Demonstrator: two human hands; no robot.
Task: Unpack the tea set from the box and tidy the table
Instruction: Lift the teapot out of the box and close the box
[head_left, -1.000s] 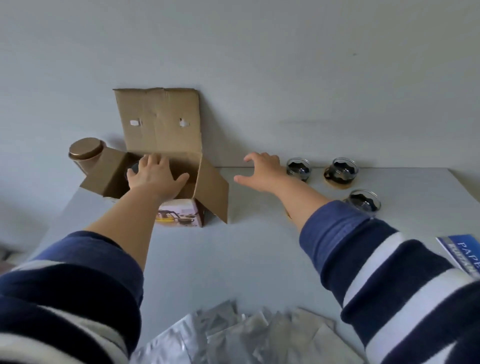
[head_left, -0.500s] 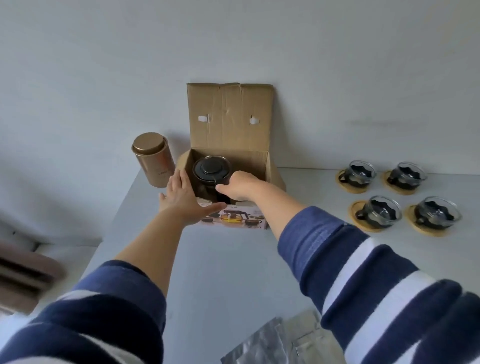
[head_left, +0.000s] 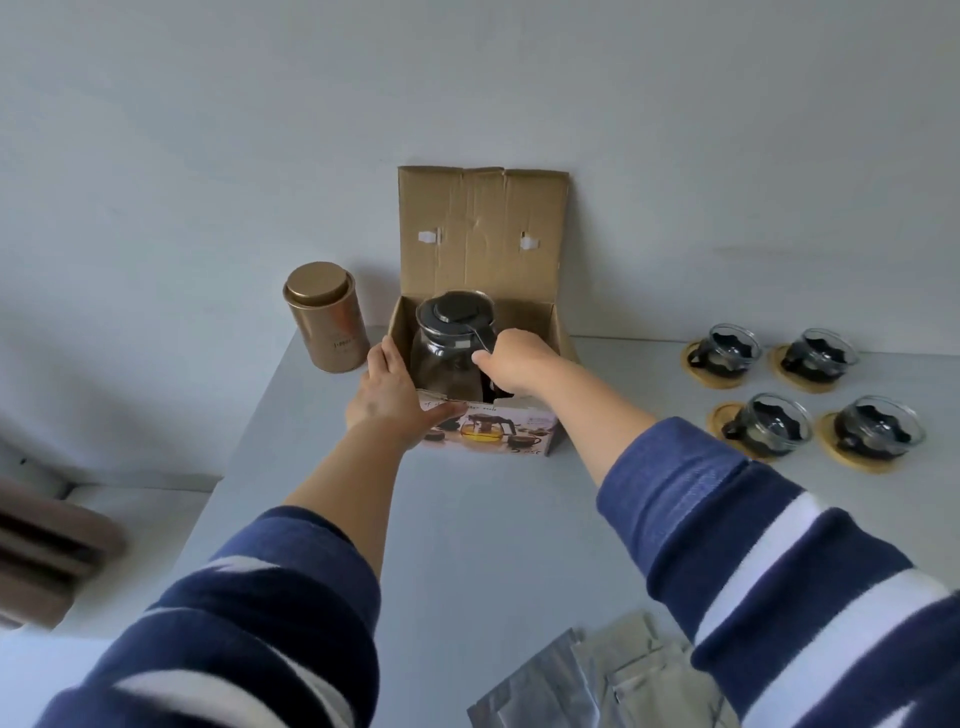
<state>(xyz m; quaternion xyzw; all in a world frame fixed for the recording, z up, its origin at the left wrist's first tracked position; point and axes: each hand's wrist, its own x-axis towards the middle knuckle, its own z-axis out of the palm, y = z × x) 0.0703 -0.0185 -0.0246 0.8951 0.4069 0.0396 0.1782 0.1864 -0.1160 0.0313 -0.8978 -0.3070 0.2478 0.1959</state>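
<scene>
An open cardboard box (head_left: 524, 431) stands at the far edge of the grey table (head_left: 493, 530), its lid flap leaning on the wall. A glass teapot (head_left: 444, 353) with a black lid rises halfway out of the box. My right hand (head_left: 511, 366) is closed around the teapot's handle. My left hand (head_left: 389, 397) presses against the box's front left corner, thumb along the printed front. Several glass cups (head_left: 769, 426) on round wooden coasters sit at the right of the table.
A copper-coloured tin (head_left: 324, 319) with a lid stands left of the box near the table's left edge. Silver foil pouches (head_left: 602, 680) lie at the near edge. The wall runs right behind the box.
The teapot has come up out of the box in my right hand. My left hand has shifted onto the box's front corner. The view has swung left, and all the cups now show.
</scene>
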